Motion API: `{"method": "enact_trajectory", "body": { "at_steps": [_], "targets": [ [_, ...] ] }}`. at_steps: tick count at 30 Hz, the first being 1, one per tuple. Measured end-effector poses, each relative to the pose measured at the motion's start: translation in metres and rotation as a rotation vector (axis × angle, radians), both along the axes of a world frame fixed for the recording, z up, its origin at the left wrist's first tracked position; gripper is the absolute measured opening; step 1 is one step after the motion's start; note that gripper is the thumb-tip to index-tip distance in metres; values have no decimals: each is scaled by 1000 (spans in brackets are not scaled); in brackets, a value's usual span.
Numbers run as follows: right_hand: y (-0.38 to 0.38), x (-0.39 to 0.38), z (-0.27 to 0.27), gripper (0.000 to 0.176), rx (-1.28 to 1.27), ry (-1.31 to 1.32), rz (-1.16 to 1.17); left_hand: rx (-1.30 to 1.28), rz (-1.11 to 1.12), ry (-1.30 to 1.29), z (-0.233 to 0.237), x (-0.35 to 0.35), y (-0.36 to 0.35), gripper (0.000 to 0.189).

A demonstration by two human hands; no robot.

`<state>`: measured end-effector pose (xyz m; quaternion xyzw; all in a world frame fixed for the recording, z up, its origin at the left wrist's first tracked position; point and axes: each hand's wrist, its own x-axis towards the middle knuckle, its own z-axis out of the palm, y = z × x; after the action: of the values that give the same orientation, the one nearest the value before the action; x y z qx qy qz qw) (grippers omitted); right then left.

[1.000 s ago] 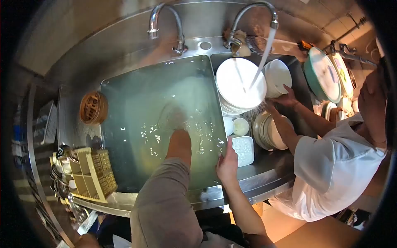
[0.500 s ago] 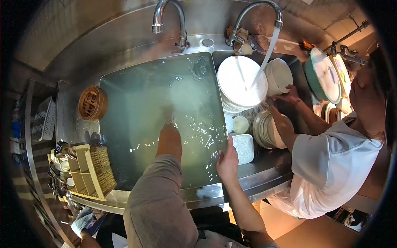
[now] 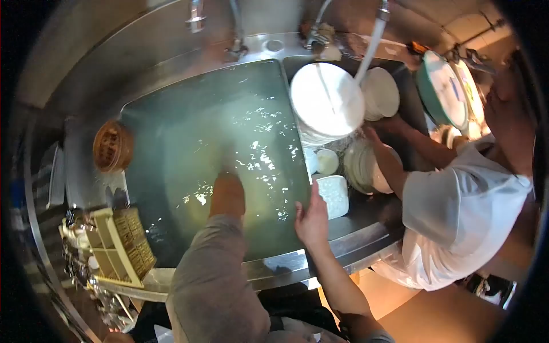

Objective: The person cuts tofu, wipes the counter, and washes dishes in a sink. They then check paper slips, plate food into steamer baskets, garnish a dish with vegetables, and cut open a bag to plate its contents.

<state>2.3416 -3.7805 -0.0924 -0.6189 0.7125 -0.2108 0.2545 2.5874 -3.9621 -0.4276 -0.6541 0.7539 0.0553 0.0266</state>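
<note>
My left arm, in a grey sleeve, reaches down into cloudy water (image 3: 189, 137) in the large left sink basin. My left hand (image 3: 227, 163) is under the surface, so its fingers and anything in them are hidden. My right hand (image 3: 313, 222) rests on the metal divider between the two basins, thumb apart from the outstretched fingers, holding nothing. Just right of it, in the right basin, is a white rectangular dish (image 3: 333, 197). Beyond that stand a small round bowl (image 3: 327, 162) and a tall stack of white plates (image 3: 326, 100).
A person in a white shirt (image 3: 457, 206) works at the right basin, near stacked bowls (image 3: 380, 91) and plates (image 3: 366, 166). Water (image 3: 370, 51) runs from the right tap. A bamboo steamer (image 3: 112, 147) and a cream cutlery rack (image 3: 123, 246) sit on the left. A green-rimmed basin (image 3: 443, 88) stands far right.
The view has shifted, so the taps sit higher in it. My left hand stays underwater and my right hand stays at the divider. The other person's hands have moved slightly at the dishes.
</note>
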Motion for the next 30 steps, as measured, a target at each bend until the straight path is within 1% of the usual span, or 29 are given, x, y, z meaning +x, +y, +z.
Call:
{"method": "enact_trajectory", "body": {
  "at_steps": [1,3,4,6,7,8,9,10,11,12,13,14,15,16,17,18,19,20,21,22,23,24,25,26,27,28,29,30],
  "targets": [
    [3,-1,-6,72,9,15,5,-13,-8,-9,-7,-2,-5,11],
    [3,-1,-5,69,-76,35,-20,-29,-32,-27,-14,-12,-19,10],
    [2,-2,-5,69,-78,51,-62,-35,-39,-45,-16,-13,-23,10],
    [0,-7,-8,62,-144,-68,-125,-61,-45,-105,-15,-10,-27,10],
    [-5,-15,-15,62,-149,-62,-134,-80,-50,-141,-25,-7,-30,10],
    [-8,-24,-26,59,-172,-132,-264,-106,-74,-175,-27,-7,-26,9],
    [-5,-30,-34,55,-192,-203,-396,-135,-117,-185,-40,-7,-20,9],
    [-6,-36,-37,47,-334,-140,-404,-135,-179,-114,-38,-9,-15,8],
    [-9,-41,-25,47,-341,-149,-417,-124,-247,-47,-39,-12,-3,7],
    [-18,-48,-7,44,-372,-262,-368,60,-306,38,6,-18,4,7],
    [-34,-55,6,41,-407,-377,-317,260,-343,131,63,-25,11,7],
    [-55,-67,-3,40,-373,-352,-329,463,-353,217,135,-36,18,7],
    [-78,-84,-26,40,-331,-322,-347,478,-378,200,173,-50,30,7],
    [-103,-104,-58,41,-342,-131,-393,360,-255,209,202,-62,42,9],
    [-121,-116,-80,43,-349,56,-426,235,-124,215,218,-63,52,13],
    [-131,-118,-63,40,-124,-320,-581,231,-131,202,215,-58,55,13],
    [-138,-121,-43,36,108,-695,-716,157,-303,269,201,-53,61,18],
    [-143,-130,-64,36,103,-702,-723,86,-477,339,195,-48,70,24],
    [-154,-142,-107,29,94,-494,-722,77,-483,333,207,-50,79,24],
    [-160,-151,-131,23,82,-287,-718,11,-416,585,223,-59,93,26],
    [-157,-157,-131,23,69,-293,-720,-54,-346,839,239,-68,104,29],
    [-150,-162,-130,16,128,-582,-783,-59,-352,837,254,-72,112,29],
    [-140,-168,-134,10,195,-872,-836,253,-133,851,266,-75,122,28],
    [-140,-189,-191,11,190,-686,-520,559,87,849,272,-78,127,27],
    [-140,-209,-246,13,116,-458,-214,562,85,850,262,-76,136,27],
    [-139,-227,-296,15,-12,-278,27,414,39,933,241,-73,143,28],
    [-132,-204,-232,18,158,-611,-218,258,-8,1014,231,-75,143,29],
    [-123,-177,-161,20,212,-1090,-618,174,24,1013,238,-81,145,21]
  ]
}}
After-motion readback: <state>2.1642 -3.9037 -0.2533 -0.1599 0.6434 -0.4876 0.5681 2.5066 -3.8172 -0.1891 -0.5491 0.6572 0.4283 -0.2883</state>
